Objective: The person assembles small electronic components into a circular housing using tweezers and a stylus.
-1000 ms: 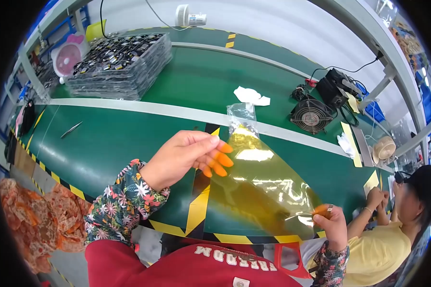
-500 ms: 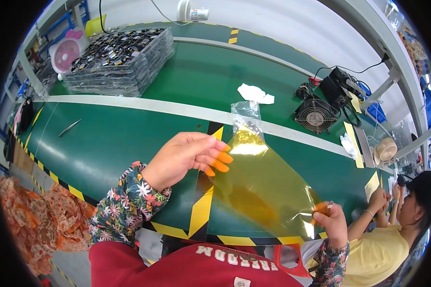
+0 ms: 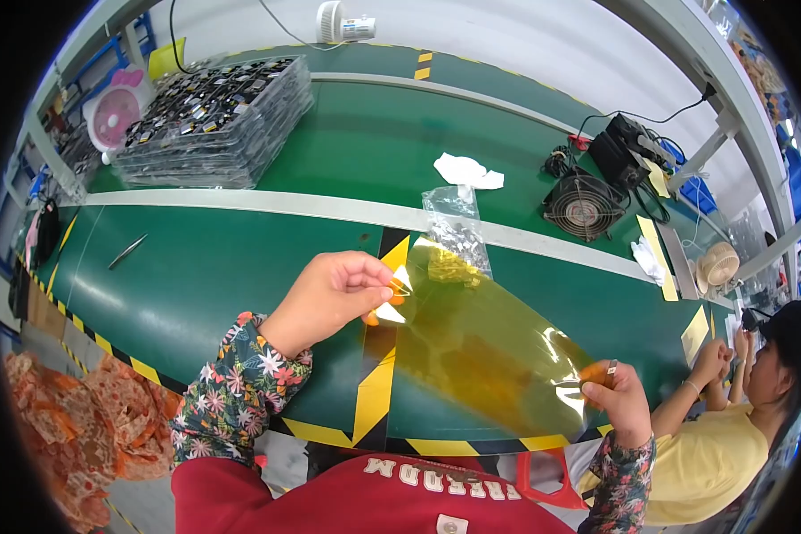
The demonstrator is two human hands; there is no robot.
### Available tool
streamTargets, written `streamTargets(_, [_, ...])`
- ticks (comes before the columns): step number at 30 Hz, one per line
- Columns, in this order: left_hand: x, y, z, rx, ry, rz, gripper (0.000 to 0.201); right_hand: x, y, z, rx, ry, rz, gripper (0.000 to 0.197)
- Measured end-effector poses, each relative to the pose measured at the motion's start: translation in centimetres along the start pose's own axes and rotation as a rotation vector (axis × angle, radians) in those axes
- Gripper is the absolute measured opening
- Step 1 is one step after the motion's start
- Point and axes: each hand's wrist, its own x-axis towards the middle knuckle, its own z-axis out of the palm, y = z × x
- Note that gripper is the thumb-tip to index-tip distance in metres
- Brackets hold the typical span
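Observation:
A see-through amber film sheet (image 3: 489,356) is stretched slantwise above the green bench, between both hands. My left hand (image 3: 338,295) pinches its left edge between thumb and fingers, bending the film there into a bright crease. At the opposite end, my right hand (image 3: 618,396) grips the right edge, thumb on top and fingers beneath. The fingertips look orange where they meet the film. Beyond the sheet lies a clear plastic bag (image 3: 451,214) of small pieces, its near part seen through the film. A pair of tweezers (image 3: 128,252) lies at the left.
Stacked clear trays (image 3: 205,169) of small dark parts stand back left beside a pink fan (image 3: 116,116). White crumpled paper (image 3: 468,172) lies beyond the bag. A black square fan (image 3: 584,206) sits back right. A co-worker in yellow (image 3: 712,454) works at the right.
My left fingers, spread against the film's edge before, have closed into a pinch and bent the edge. The right hand keeps its grip. The whole view has shifted slightly.

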Motion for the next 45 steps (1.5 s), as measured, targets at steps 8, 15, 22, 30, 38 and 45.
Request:
streamTargets(8, [-0.1, 0.3, 0.1, 0.073, 0.059, 0.150, 0.008, 0.5, -0.3, -0.2, -0.047, 0.034, -0.151, 0.010])
streamTargets(15, [-1.5, 0.6, -0.5, 0.185, 0.168, 0.350, 0.006, 0.9, -0.9, 0.0, -0.284, 0.130, -0.418, 0.008])
streamTargets(22, [-2.7, 0.4, -0.9, 0.035, 0.105, 0.052, 0.014, 0.9, -1.1, 0.3, 0.034, 0.034, -0.211, 0.006])
streamTargets(30, [-4.6, -2.9, -1.4, 0.148, 0.214, -0.179, 0.021, 3.4, 1.8, -0.5, -0.407, 0.414, -0.407, 0.008])
streamTargets(38, [-5.8, -0.5, -0.2, 1.291, 0.290, 0.152, 0.018, 1.4, 2.4, 0.6, -0.572, 0.634, -0.770, 0.023])
streamTargets(45, [-0.7, 1.1, 8.7, 1.147, -0.348, 0.503, 0.030, 0.5, 6.3, 3.4, 0.016, 0.508, -0.642, 0.011])
